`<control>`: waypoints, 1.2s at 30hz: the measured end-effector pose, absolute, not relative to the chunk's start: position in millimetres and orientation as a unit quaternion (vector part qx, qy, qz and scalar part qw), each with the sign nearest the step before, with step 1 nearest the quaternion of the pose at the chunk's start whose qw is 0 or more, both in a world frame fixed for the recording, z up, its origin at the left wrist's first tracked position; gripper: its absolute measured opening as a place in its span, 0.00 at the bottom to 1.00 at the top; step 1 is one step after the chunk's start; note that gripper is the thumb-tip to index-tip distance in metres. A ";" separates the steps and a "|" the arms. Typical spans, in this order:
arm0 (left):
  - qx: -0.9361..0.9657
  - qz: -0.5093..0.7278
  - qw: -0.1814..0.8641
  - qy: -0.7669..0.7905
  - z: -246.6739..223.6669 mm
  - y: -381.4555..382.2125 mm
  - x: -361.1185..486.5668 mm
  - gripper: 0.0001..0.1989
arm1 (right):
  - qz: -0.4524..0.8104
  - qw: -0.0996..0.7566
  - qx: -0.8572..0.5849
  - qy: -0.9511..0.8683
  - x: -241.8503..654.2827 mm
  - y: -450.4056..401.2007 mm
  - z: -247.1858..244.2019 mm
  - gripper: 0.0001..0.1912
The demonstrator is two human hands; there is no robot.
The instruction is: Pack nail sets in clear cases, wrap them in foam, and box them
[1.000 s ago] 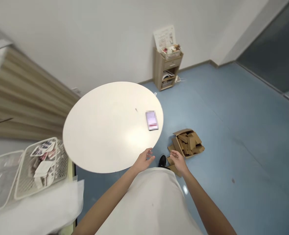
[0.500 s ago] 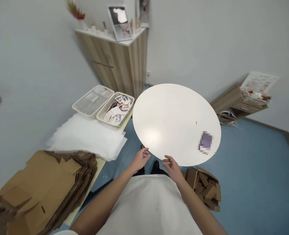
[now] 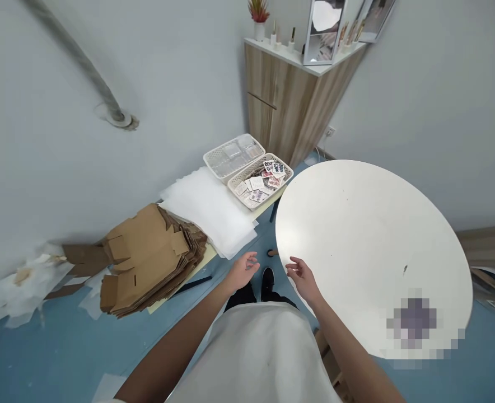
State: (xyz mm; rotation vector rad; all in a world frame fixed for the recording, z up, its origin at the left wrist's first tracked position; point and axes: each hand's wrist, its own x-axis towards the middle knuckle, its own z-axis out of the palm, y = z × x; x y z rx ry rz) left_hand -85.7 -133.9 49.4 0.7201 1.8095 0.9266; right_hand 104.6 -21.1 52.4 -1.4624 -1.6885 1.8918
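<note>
White, rounded table (image 3: 369, 240) at right, with half-curled, empty right hand (image 3: 304, 280) by its edge. Holds nothing in half-open left hand (image 3: 241, 272), near piled thin white sheets (image 3: 214, 210) and stacked flat brown cardboard (image 3: 146, 252).

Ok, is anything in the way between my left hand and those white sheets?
Nothing visible is: only a strip of blue floor shows between your left hand and the near edge of the white sheets. The flattened cardboard lies beside them, outside that gap.
</note>
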 end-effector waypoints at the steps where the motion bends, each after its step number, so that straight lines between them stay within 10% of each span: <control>1: 0.294 0.380 0.469 0.742 52.0 -133.5 -91.0 0.23 | 0.644 0.098 -0.491 -0.578 98.8 -16.6 53.6 0.23; 36: 0.116 0.457 0.528 0.706 59.8 -4.7 -259.6 0.17 | 0.620 0.042 -0.434 -0.653 -104.4 137.0 46.2 0.21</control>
